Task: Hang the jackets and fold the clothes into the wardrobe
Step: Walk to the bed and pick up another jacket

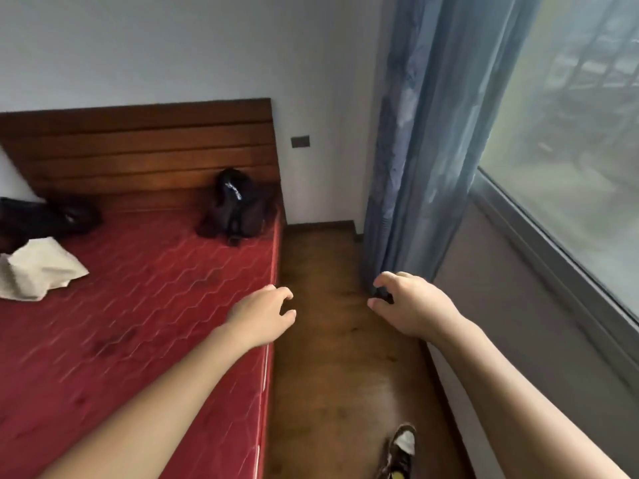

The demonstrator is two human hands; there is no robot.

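A dark garment [235, 205] lies bunched at the head of the red mattress [138, 305], against the wooden headboard [145, 150]. Another dark garment [45, 219] lies at the left edge, and a cream cloth [38, 271] sits crumpled just in front of it. My left hand [266, 314] hovers over the mattress's right edge, fingers curled and apart, holding nothing. My right hand [411, 304] is stretched out over the floor near the curtain's foot, fingers apart and empty. Both hands are well short of the clothes. No wardrobe is in view.
A narrow strip of wooden floor [332, 340] runs between the bed and the window wall. A blue curtain [422, 140] hangs at the right beside a large window [570, 150]. My shoe [401, 447] shows at the bottom. A white pillow corner [10, 181] peeks in at left.
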